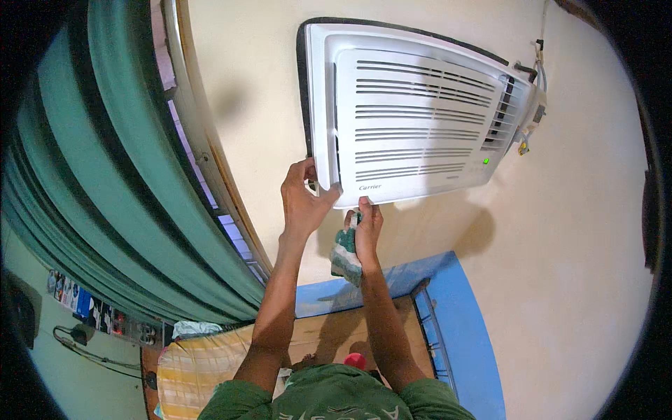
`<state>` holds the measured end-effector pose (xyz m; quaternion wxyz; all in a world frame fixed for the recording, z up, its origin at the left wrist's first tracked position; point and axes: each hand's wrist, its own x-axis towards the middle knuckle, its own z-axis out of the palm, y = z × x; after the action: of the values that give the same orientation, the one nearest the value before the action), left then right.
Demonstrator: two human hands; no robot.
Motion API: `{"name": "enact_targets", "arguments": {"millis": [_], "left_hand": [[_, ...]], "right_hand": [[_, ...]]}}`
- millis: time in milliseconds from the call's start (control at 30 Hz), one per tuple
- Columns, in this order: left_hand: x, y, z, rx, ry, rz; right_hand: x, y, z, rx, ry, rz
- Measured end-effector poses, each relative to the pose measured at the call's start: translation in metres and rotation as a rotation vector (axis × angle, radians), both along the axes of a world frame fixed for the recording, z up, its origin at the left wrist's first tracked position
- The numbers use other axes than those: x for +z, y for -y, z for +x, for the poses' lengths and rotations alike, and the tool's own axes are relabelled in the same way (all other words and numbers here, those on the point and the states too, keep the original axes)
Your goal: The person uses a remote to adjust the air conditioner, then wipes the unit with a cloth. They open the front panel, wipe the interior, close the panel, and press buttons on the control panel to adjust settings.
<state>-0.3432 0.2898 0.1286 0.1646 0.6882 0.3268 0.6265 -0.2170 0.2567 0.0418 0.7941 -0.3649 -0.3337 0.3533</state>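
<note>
Slatted white plastic air conditioner [418, 122], upper right of centre. Left hand [306, 199] pinches its lower-left corner; right hand [369, 229], mid-frame, holds crumpled green-and-white cloth [344, 257], one digit at the unit's bottom edge.

At the eight o'clock corner of the air conditioner [416, 119], some fingertips of the left hand [304, 203] are hidden. The right hand [368, 234] covers part of the cloth [344, 257]. At six o'clock, the shirt [332, 388] partly hides a red object [355, 360], kind indeterminable. The rim crops the curtain [115, 140] at ten o'clock.
</note>
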Motion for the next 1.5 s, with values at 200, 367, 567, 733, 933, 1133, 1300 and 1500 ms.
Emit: {"name": "enact_targets", "arguments": {"millis": [200,367,567,733,933,1133,1300,1500], "left_hand": [[-0.024,0.0,-0.008,0.06,-0.04,0.086],[-0.068,-0.008,-0.011,-0.064,0.413,-0.088],[-0.084,-0.023,0.008,-0.268,0.651,-0.119],[-0.078,-0.039,0.009,-0.284,0.616,-0.031],[-0.075,-0.059,0.009,-0.211,0.506,0.166],[-0.075,-0.067,0.008,-0.205,0.494,0.354],[-0.082,-0.062,-0.003,-0.299,0.515,0.346],[-0.099,-0.055,-0.008,-0.433,0.422,0.188]], "right_hand": [[-0.015,-0.015,0.007,0.091,-0.002,0.042],[-0.03,-0.022,0.008,0.138,-0.133,0.081],[-0.029,-0.013,0.01,-0.055,0.024,0.101],[-0.035,-0.008,0.01,-0.124,-0.058,0.143],[-0.027,-0.012,0.005,-0.474,-0.093,0.075],[-0.015,-0.003,-0.005,-0.277,-0.015,0.059],[-0.02,0.0,0.001,-0.336,0.108,0.035],[-0.045,-0.003,0.026,-0.472,0.031,0.061]]}}
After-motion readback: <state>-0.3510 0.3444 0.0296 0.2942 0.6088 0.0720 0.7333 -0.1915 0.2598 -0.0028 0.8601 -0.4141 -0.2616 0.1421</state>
